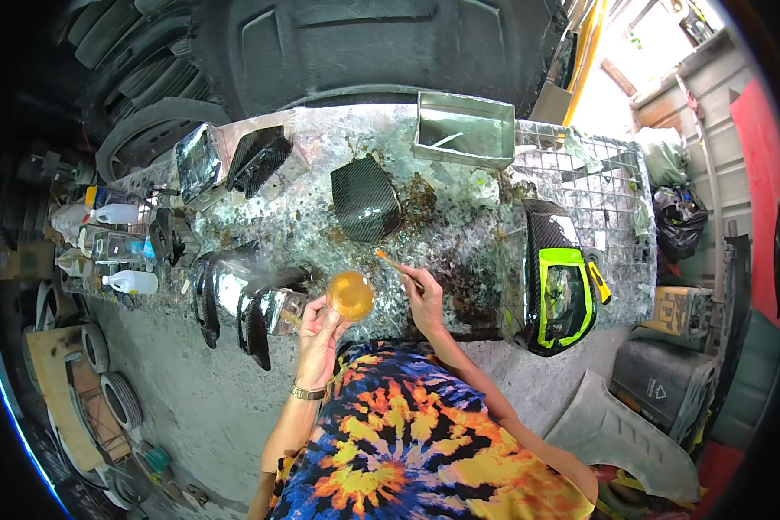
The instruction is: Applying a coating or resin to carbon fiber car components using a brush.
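Observation:
My left hand (321, 329) is closed on the rim of a small round cup (350, 295) filled with amber liquid, held over the near edge of the workbench. In my right hand (423, 303) is a slim brush (399, 264), gripped by its handle, its orange tip pointing up and left. Just beyond the brush tip, apart from it, a dark carbon-fibre panel (366, 201) lies on the stained bench top (468, 225). Glossy black curved parts (251, 316) lie to the left of the cup.
A metal tray (464, 130) with a white stick stands at the back. On the right sits a black part edged in bright green tape (542, 295), beside a yellow cutter (599, 283). Another carbon-fibre piece (260, 159) lies back left. White bottles (130, 282) stand far left.

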Demonstrator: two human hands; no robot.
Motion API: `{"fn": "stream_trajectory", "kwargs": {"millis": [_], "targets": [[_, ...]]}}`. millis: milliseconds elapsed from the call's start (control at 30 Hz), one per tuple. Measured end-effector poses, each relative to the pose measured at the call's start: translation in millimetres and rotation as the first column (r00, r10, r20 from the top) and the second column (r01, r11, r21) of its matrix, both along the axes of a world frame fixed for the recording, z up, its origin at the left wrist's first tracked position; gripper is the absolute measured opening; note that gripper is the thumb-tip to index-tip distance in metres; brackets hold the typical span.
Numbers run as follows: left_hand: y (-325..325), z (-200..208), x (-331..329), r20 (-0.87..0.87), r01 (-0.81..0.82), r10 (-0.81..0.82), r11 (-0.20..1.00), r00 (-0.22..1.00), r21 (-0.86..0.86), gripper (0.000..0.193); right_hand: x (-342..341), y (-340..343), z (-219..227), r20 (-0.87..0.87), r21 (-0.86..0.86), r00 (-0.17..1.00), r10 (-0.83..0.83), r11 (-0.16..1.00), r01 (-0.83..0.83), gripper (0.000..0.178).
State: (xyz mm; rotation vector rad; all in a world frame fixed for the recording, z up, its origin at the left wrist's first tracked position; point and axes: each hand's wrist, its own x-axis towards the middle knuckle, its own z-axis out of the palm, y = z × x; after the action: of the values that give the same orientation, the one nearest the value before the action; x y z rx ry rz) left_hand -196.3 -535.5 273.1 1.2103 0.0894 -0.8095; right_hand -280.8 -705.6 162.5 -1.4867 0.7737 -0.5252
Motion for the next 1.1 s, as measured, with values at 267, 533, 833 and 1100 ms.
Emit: {"fn": "stream_trajectory", "kwargs": {"millis": [267,533,833,1100], "targets": [[-5.6,2.4,-3.3,-0.016,-0.002,0.002,1.0,1.0,0.012,0.031,25.1,-30.7,-0.3,0.006,0.137,0.992,-0.127,0.983,0.125,0.019],[4.1,5.0,-7.1,-0.02,-0.024,0.023,1.0,1.0,-0.016,0.033,30.0,6.5,-6.3,0.097,0.272,0.995,-0.035,0.962,0.007,0.02],[8.2,7.1,-5.8,-0.017,-0.023,0.023,1.0,1.0,-0.007,0.033,21.5,-5.3,-15.1,0.114,0.457,0.974,-0.197,0.881,0.124,0.021],[6.5,6.4,-8.5,-0.016,-0.021,0.021,1.0,1.0,-0.011,0.032,12.2,-58.0,-13.2,0.184,0.403,0.946,-0.267,0.898,0.175,0.022]]}}
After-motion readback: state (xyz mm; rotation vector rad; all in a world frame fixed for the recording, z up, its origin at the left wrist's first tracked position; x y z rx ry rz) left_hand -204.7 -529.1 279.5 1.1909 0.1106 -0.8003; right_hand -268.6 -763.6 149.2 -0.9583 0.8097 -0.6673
